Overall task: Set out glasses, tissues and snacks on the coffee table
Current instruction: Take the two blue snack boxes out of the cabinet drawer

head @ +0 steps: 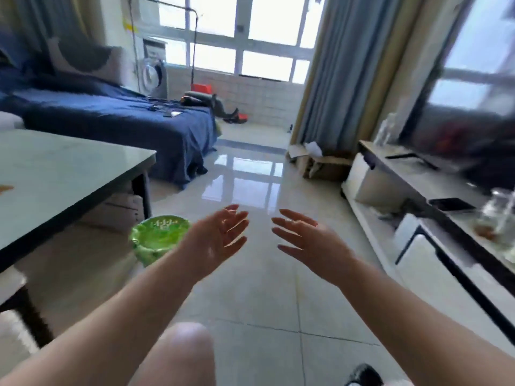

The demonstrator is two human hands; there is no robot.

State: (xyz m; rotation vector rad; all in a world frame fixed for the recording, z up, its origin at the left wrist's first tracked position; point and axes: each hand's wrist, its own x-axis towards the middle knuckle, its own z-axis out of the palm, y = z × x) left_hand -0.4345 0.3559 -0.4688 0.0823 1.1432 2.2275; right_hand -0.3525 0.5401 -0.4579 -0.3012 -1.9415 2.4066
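Both hands empty, fingers spread: left hand, right hand. Next, I'd grip glass w/ right, low, carry to table.

The pale grey-green rectangular bench has a smooth top with a soft sheen, carried on dark matt legs. Just right of the bench, the glossy off-white tiled floor mirrors the window panes. Beside the bench's near corner stands a round bin lined with a shiny, crinkled green plastic bag. Behind the bench, a bed is draped in matt, creased dark blue cloth. Across the floor from the bench, clear glass jars stand on a long low cabinet with a smooth grey top and glossy white fronts, near brown cardboard boxes.
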